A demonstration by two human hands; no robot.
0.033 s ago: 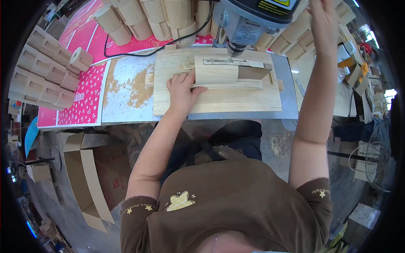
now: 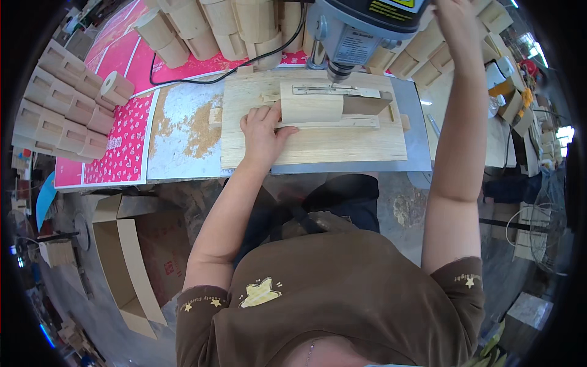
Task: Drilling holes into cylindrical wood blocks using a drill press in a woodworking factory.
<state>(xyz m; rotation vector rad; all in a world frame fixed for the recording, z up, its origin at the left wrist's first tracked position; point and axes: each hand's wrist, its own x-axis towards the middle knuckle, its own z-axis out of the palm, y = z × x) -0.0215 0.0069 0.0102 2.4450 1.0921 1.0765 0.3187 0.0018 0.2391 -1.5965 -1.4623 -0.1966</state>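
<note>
My left hand (image 2: 263, 133) is closed on the left end of a pale, rounded wooden piece (image 2: 310, 109), fingers behind it and thumb along its near side. The piece lies in a wooden jig on a flat board (image 2: 342, 147). A narrow slotted strip (image 2: 333, 91) runs along its top, and a brownish block (image 2: 365, 106) adjoins its right end. Above the strip hangs the chuck (image 2: 338, 72) of a grey-blue drill press (image 2: 348, 43). My right hand (image 2: 457, 27) is raised beside the machine's right side. Its fingers look curled, but the picture's top edge hides what they hold.
Slotted wooden cylinders (image 2: 58, 122) are stacked at the left, with more behind the drill. A black cable (image 2: 226, 74) crosses the back of the table. Sawdust (image 2: 205, 128) lies left of the board. An open cardboard box (image 2: 131, 263) stands on the floor.
My right hand has shifted slightly left at the top edge. My left hand stays on the wooden piece, which keeps its place in the jig.
</note>
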